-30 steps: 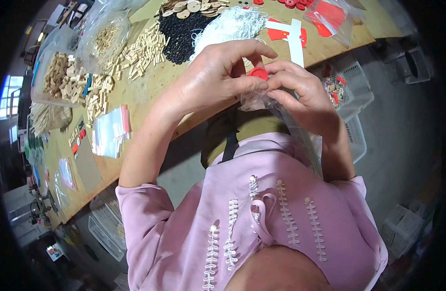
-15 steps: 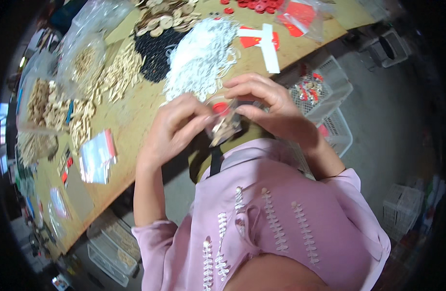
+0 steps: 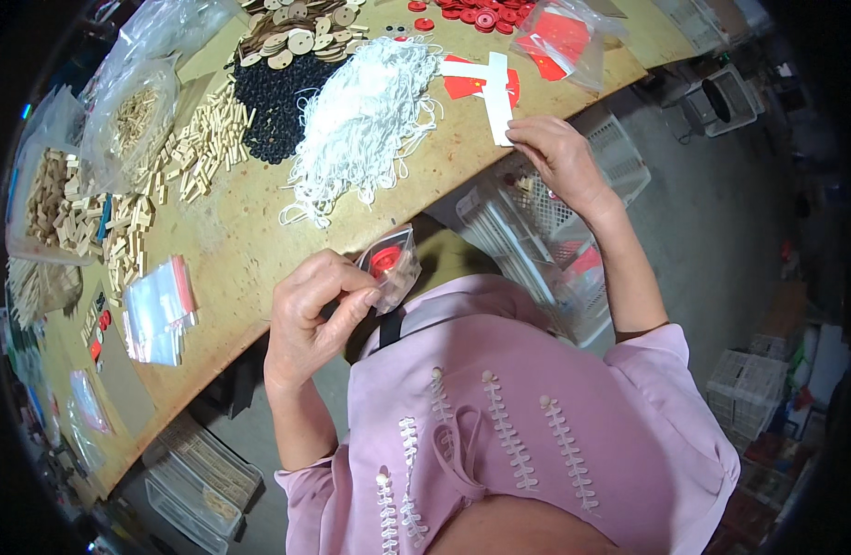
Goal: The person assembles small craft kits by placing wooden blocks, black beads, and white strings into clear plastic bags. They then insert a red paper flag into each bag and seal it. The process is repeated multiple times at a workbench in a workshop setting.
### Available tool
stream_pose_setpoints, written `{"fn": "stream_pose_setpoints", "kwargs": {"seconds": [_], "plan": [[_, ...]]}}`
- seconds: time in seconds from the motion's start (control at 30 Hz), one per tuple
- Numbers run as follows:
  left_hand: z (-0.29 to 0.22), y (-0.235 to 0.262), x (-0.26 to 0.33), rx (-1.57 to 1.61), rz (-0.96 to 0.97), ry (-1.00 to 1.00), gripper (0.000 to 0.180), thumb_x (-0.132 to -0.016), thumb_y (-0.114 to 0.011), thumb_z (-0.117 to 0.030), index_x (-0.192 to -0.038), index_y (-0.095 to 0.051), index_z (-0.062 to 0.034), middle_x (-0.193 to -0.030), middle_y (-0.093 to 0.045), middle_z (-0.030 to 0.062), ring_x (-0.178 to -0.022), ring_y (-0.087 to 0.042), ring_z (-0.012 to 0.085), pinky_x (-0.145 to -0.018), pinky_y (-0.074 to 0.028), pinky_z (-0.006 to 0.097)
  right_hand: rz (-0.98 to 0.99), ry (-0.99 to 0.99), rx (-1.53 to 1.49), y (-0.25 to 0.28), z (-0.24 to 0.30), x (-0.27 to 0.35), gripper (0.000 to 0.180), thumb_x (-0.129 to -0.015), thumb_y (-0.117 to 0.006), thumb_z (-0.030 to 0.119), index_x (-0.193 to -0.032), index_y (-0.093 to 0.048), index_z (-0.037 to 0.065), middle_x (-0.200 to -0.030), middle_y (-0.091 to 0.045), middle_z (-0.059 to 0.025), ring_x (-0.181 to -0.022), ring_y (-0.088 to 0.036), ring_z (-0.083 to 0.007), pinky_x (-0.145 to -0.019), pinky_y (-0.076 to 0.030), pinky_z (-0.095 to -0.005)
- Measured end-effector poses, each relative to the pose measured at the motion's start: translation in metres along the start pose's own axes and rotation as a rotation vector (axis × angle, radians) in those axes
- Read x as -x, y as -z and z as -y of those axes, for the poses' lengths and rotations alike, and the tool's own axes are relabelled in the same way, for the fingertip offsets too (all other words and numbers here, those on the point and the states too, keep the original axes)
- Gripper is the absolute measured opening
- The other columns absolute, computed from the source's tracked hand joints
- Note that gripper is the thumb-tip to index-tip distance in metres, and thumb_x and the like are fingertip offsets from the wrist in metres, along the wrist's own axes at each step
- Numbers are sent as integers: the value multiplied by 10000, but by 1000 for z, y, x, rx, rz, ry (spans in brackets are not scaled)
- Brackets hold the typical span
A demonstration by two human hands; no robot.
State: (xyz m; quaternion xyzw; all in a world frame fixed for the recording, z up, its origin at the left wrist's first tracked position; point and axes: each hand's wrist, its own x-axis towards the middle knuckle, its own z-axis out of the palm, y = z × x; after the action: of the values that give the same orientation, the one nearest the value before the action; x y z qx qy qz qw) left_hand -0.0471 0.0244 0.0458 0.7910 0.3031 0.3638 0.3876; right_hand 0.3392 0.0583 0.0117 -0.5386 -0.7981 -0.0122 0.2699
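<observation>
My left hand (image 3: pixel 316 310) pinches a small clear plastic bag (image 3: pixel 397 277) in front of my waist. A red disc (image 3: pixel 385 260) shows near the bag's opening, with pale pieces below it, hard to make out. Reaching to the table's edge, my right hand (image 3: pixel 559 157) has its fingertips closed at the near end of a white strip (image 3: pixel 499 102). That strip lies across another white strip and red flag pieces (image 3: pixel 462 86). Between my hands and the far side sits a heap of white cord loops (image 3: pixel 361 120).
On the table (image 3: pixel 231 250) lie black beads (image 3: pixel 273 102), wooden discs (image 3: pixel 300 42), small wooden blocks (image 3: pixel 208 139), red discs (image 3: pixel 485 17) and flat clear bags (image 3: pixel 160 310). Plastic crates (image 3: pixel 619 157) stand below the edge at right, and a clear bin (image 3: pixel 199 490) at lower left.
My right hand has left the plastic bag and moved up and right to the white strip. My left hand keeps the bag, now tilted and lower.
</observation>
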Motion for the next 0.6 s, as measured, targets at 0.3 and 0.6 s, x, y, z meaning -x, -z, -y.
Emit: {"fn": "stream_pose_setpoints", "kwargs": {"seconds": [0.3,0.6], "plan": [[5,-6,9,-20,-50,34,78,-877,-780,-78,-891,-723,-28,-802,-664,83,-731,-630,223,-655,-494,327,19,-291,-164,0,-3,-15,135,-955,-705,80,-1062,-768,27,-995,-766,-95,-878,-718,-177,-777,-556,-315],[-1,-12,7,-263,-126,-62,103,-840,-803,-140,-888,-735,-79,-784,-624,80,-730,-637,258,-659,-512,372,-218,-141,-732,51,64,-45,144,-995,-658,-3,-1114,-731,-36,-1008,-747,-37,-932,-690,-100,-845,-540,-243]]}}
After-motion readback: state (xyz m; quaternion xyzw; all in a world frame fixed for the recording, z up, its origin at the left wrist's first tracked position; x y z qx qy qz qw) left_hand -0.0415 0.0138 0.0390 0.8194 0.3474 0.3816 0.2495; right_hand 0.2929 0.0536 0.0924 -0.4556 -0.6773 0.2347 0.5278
